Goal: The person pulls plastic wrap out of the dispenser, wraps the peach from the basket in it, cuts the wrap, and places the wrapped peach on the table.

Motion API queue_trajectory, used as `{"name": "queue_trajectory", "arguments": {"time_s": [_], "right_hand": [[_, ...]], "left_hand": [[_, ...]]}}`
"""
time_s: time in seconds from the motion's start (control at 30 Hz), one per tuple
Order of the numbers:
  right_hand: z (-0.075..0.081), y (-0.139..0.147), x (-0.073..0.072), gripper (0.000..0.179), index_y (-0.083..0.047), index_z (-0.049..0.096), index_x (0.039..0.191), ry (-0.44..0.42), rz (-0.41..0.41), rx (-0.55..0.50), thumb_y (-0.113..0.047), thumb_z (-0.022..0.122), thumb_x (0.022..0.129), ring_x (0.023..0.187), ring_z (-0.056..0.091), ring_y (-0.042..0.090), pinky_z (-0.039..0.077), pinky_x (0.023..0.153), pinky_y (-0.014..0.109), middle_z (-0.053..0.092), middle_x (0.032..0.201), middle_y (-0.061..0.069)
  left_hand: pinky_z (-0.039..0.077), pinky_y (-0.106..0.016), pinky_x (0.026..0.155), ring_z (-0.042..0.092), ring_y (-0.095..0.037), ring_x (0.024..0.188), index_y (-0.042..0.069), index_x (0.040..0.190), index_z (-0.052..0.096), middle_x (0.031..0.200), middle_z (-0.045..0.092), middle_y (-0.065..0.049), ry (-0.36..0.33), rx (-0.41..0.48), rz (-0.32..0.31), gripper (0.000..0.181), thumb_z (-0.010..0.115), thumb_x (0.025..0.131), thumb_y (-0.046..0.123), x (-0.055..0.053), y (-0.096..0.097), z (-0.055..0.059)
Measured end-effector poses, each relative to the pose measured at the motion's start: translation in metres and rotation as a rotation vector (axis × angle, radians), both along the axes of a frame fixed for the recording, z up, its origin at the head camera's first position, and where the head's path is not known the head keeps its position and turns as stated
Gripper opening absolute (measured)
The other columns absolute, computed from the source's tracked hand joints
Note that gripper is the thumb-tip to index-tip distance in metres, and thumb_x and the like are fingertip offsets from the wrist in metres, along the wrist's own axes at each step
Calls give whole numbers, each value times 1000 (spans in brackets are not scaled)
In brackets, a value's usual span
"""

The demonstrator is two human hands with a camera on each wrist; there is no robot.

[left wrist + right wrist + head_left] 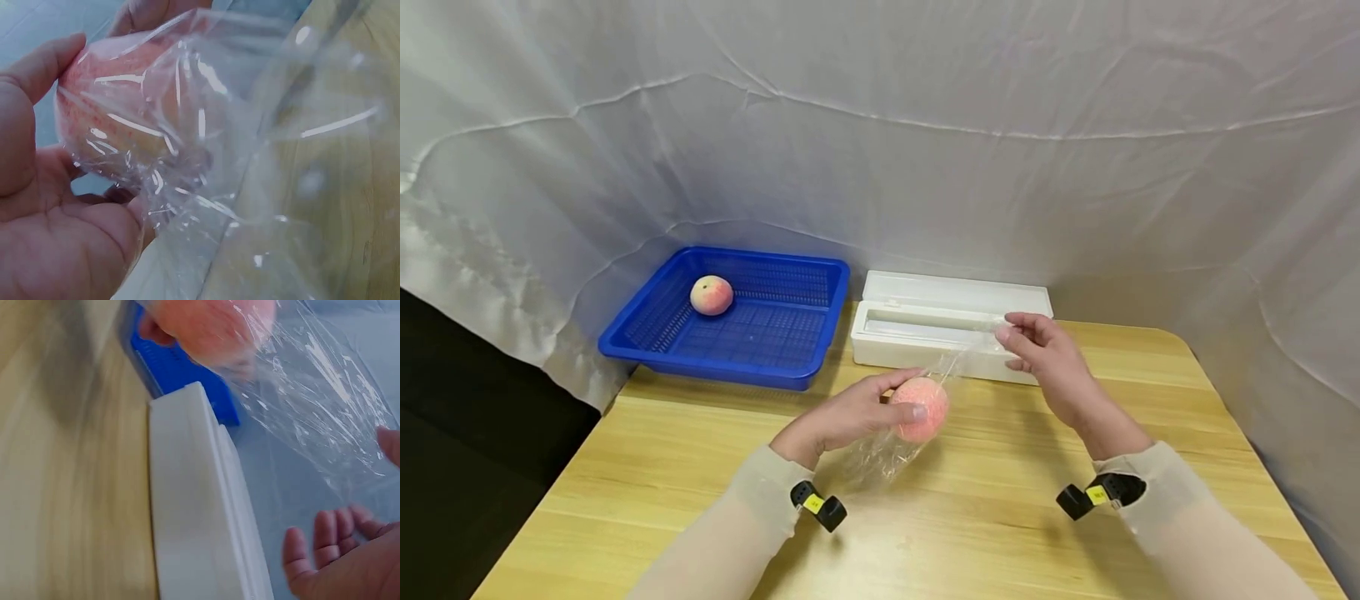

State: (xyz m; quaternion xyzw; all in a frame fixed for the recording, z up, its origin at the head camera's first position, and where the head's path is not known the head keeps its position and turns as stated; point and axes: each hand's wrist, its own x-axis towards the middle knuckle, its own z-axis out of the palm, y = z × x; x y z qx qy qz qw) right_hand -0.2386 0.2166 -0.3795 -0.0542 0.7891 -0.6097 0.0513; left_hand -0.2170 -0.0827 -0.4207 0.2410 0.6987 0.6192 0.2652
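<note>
My left hand grips a pink peach between thumb and fingers, above the table in front of a white box. Clear plastic film covers the peach, bunched and wrinkled on the side facing the left wrist camera, with a loose part hanging below it. From the peach the film stretches up to my right hand, whose thumb and forefinger pinch its far end. In the right wrist view the film spreads from the peach toward the right thumb, while the other fingers are loosely bent.
Behind the hands stands the white box, its lid raised and a long slot on top. To its left, a blue basket holds another peach. Pale cloth hangs behind the wooden table.
</note>
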Motion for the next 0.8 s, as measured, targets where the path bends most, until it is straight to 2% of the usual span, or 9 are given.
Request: {"name": "queue_trajectory", "arguments": {"time_s": [0.07,0.17,0.27,0.37,0.47,0.6,0.8], "right_hand": [[-2,-4,3,74,4,33,158,-54,41,5,-44,59,108,126,51,24,56,95,26,49,146,16],[-7,-14,11,78,5,27,160,-125,100,2,-46,55,109,130,47,32,56,97,32,38,159,24],[-11,-28,18,74,6,31,158,-157,137,-9,-43,55,110,126,48,32,55,98,38,41,157,25],[-12,-46,26,68,7,37,154,-161,141,-17,-40,57,109,119,51,26,53,95,39,51,145,21],[-14,-61,31,59,6,45,143,-146,108,-29,-36,63,106,107,56,21,50,89,35,59,123,13],[-16,-73,35,48,4,57,128,-109,18,-46,-33,70,101,93,60,16,51,82,30,64,105,6],[-20,-73,33,46,9,71,119,-83,-93,-124,-34,72,102,97,65,15,55,81,24,74,102,5]], "left_hand": [[59,-43,99,67,-29,119,9,165,33,147,55,-25,5,3,31,72,68,102,17,0,1,0],[59,-43,99,66,-30,120,12,165,34,148,54,-24,6,19,72,72,69,102,18,0,4,0],[59,-40,97,65,-28,118,13,164,35,147,54,-21,12,30,105,73,71,101,19,0,9,1],[59,-37,92,64,-26,114,13,162,36,145,54,-18,29,29,136,75,74,98,18,1,15,3],[61,-36,89,66,-24,110,11,162,35,139,58,-17,33,24,162,82,80,94,18,3,21,5],[63,-37,87,70,-22,105,10,160,40,129,66,-16,31,31,154,82,84,91,18,7,27,8],[62,-36,87,71,-21,102,11,151,54,123,69,-12,69,18,121,68,84,90,18,12,29,13]]}}
